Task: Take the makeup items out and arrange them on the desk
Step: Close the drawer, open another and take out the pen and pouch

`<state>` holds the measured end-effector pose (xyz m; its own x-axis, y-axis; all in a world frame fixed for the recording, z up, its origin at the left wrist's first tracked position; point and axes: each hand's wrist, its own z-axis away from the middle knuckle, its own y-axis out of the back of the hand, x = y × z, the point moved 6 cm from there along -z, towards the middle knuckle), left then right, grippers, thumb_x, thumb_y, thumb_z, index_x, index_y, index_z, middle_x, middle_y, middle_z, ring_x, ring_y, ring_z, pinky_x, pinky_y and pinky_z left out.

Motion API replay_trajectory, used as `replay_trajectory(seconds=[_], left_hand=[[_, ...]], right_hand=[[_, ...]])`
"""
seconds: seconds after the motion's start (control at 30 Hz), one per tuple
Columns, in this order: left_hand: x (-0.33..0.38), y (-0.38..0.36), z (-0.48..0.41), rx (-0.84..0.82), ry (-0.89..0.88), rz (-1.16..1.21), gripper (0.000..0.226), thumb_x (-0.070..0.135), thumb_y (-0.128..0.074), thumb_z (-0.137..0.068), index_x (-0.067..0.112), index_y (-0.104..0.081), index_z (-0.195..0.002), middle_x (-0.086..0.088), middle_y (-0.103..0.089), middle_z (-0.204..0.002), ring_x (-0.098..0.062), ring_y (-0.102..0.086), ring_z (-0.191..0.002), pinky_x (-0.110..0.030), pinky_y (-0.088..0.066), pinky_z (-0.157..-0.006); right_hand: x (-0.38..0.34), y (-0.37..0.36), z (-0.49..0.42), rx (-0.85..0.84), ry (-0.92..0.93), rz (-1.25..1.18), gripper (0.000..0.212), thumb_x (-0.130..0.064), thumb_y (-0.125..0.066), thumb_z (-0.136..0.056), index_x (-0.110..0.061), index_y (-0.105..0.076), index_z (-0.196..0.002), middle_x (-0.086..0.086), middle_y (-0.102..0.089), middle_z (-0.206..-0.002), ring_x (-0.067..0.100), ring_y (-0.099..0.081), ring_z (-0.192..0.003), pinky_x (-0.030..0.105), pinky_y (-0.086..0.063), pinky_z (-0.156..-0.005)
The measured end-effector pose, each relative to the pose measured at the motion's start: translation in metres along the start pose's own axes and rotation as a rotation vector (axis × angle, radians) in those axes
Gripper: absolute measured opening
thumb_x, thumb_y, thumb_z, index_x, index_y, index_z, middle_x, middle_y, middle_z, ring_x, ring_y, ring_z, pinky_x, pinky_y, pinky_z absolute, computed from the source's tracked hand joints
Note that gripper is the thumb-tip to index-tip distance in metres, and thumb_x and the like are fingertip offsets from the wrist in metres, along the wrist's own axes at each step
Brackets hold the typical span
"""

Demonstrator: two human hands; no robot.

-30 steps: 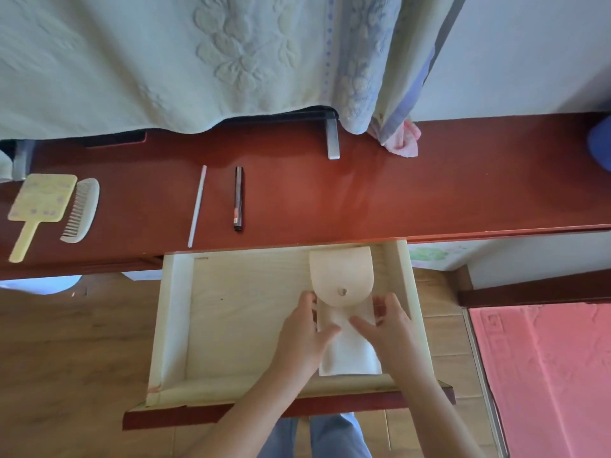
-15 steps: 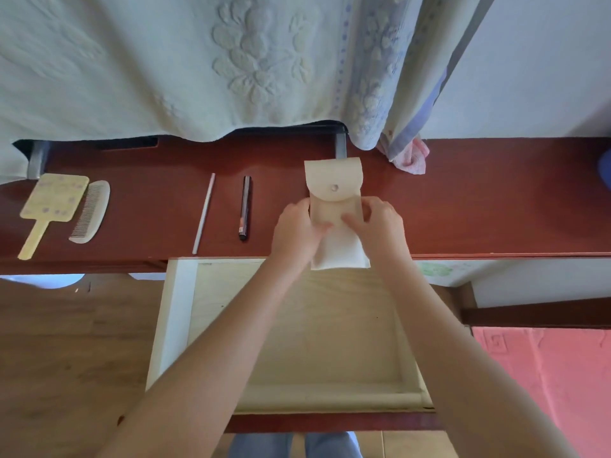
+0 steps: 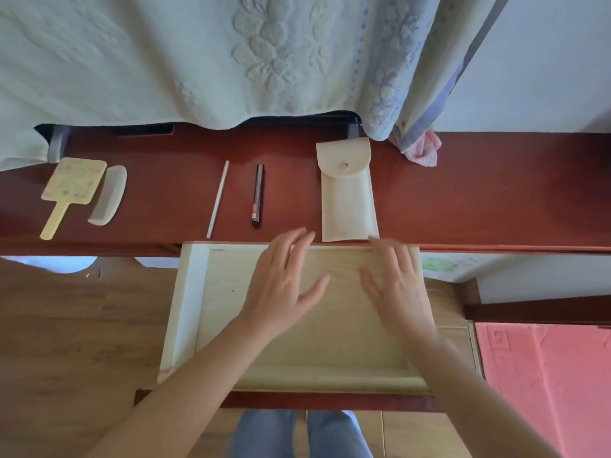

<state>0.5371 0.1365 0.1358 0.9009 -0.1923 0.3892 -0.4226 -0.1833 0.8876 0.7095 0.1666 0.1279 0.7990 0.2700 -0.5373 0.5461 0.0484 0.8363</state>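
Everything is being seen through one wide-angle camera worn on the head, being aimed forward and steeply down. The desk (image 3: 463,193) and the open drawer (image 3: 188,309) are being framed from close above.

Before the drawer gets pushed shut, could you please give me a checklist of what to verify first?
1. Hands free: ok; left hand and right hand open, holding nothing.
2. Flap closed, pouch flat on the desk: ok.
3. Its lower end clear of the desk's front edge: cannot tell.
4. Row of hand mirror, comb, white stick, black pen: ok.
5. Nothing left in the drawer: visible floor bare, under the hands cannot tell.
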Motion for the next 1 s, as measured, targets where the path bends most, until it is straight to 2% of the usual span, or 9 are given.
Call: replay_trajectory(seconds=[0.07, 0.2, 0.3, 0.4, 0.5, 0.6, 0.73, 0.83, 1.0], left_hand=[[-0.006, 0.0, 0.054, -0.086, -0.041, -0.039, 0.07, 0.054, -0.046, -0.088, 0.003, -0.042, -0.136, -0.014, -0.044, -0.141, -0.025, -0.037, -0.133, -0.037, -0.032, -0.11], [-0.02, -0.005, 0.134, -0.242, -0.078, -0.066, 0.092, 0.063, -0.06, -0.07, 0.006, -0.036, -0.138, -0.012, -0.039, -0.146, -0.027, -0.032, -0.137, -0.044, -0.033, -0.106], [-0.028, -0.01, 0.165, -0.32, -0.092, -0.087, 0.094, 0.067, -0.061, -0.067, 0.007, -0.04, -0.136, -0.011, -0.044, -0.143, -0.026, -0.033, -0.136, -0.042, -0.03, -0.106], [-0.037, -0.019, 0.178, -0.367, -0.096, -0.15, 0.085, 0.067, -0.056, -0.074, 0.005, -0.047, -0.132, -0.013, -0.048, -0.14, -0.027, -0.034, -0.135, -0.041, -0.03, -0.105], [-0.042, -0.023, 0.179, -0.362, -0.091, -0.174, 0.08, 0.065, -0.051, -0.081, 0.004, -0.047, -0.133, -0.014, -0.045, -0.142, -0.027, -0.033, -0.135, -0.041, -0.031, -0.105], [-0.045, -0.022, 0.173, -0.324, -0.08, -0.158, 0.083, 0.066, -0.049, -0.081, 0.004, -0.043, -0.135, -0.015, -0.04, -0.145, -0.029, -0.033, -0.136, -0.041, -0.031, -0.107], [-0.051, -0.023, 0.157, -0.309, -0.091, -0.173, 0.085, 0.067, -0.052, -0.079, 0.006, -0.039, -0.136, -0.015, -0.036, -0.147, -0.03, -0.032, -0.137, -0.049, -0.037, -0.105], [-0.057, -0.023, 0.137, -0.264, -0.105, -0.181, 0.086, 0.067, -0.054, -0.076, 0.007, -0.038, -0.135, -0.016, -0.034, -0.147, -0.032, -0.032, -0.137, -0.054, -0.036, -0.106], [-0.068, -0.021, 0.098, -0.216, -0.091, -0.256, 0.087, 0.067, -0.053, -0.076, 0.007, -0.036, -0.137, -0.019, -0.036, -0.147, -0.034, -0.031, -0.138, -0.057, -0.034, -0.107]], right_hand=[[0.0, -0.006, 0.052, -0.086, 0.03, 0.046, 0.048, -0.038, -0.045, -0.089, -0.012, -0.046, -0.129, 0.008, -0.057, -0.117, 0.029, -0.054, -0.098, 0.032, -0.039, -0.089], [-0.002, -0.021, 0.129, -0.216, 0.115, 0.137, 0.06, -0.059, -0.029, -0.092, -0.014, -0.044, -0.13, 0.001, -0.049, -0.129, 0.02, -0.049, -0.107, 0.029, -0.035, -0.09], [0.005, -0.036, 0.162, -0.29, 0.166, 0.171, 0.071, -0.068, -0.029, -0.087, -0.015, -0.043, -0.132, -0.002, -0.041, -0.135, 0.019, -0.043, -0.118, 0.029, -0.033, -0.095], [0.015, -0.041, 0.172, -0.295, 0.158, 0.22, 0.071, -0.068, -0.027, -0.089, -0.014, -0.04, -0.133, 0.0, -0.039, -0.137, 0.02, -0.041, -0.122, 0.031, -0.032, -0.098], [0.019, -0.042, 0.167, -0.258, 0.115, 0.264, 0.066, -0.063, -0.025, -0.092, -0.014, -0.039, -0.133, 0.001, -0.04, -0.137, 0.022, -0.041, -0.123, 0.033, -0.032, -0.097], [0.022, -0.046, 0.162, -0.239, 0.091, 0.257, 0.066, -0.062, -0.032, -0.09, -0.014, -0.038, -0.135, 0.003, -0.043, -0.138, 0.022, -0.041, -0.125, 0.036, -0.035, -0.099], [0.023, -0.045, 0.145, -0.2, 0.094, 0.263, 0.068, -0.061, -0.034, -0.089, -0.013, -0.037, -0.136, 0.006, -0.042, -0.14, 0.025, -0.041, -0.127, 0.036, -0.04, -0.1], [0.024, -0.044, 0.121, -0.174, 0.116, 0.264, 0.072, -0.065, -0.031, -0.089, -0.01, -0.037, -0.136, 0.013, -0.042, -0.142, 0.029, -0.037, -0.13, 0.039, -0.036, -0.102], [0.029, -0.042, 0.071, -0.144, 0.146, 0.309, 0.085, -0.062, -0.055, -0.074, -0.009, -0.035, -0.137, 0.018, -0.039, -0.145, 0.031, -0.031, -0.135, 0.049, -0.038, -0.105]])
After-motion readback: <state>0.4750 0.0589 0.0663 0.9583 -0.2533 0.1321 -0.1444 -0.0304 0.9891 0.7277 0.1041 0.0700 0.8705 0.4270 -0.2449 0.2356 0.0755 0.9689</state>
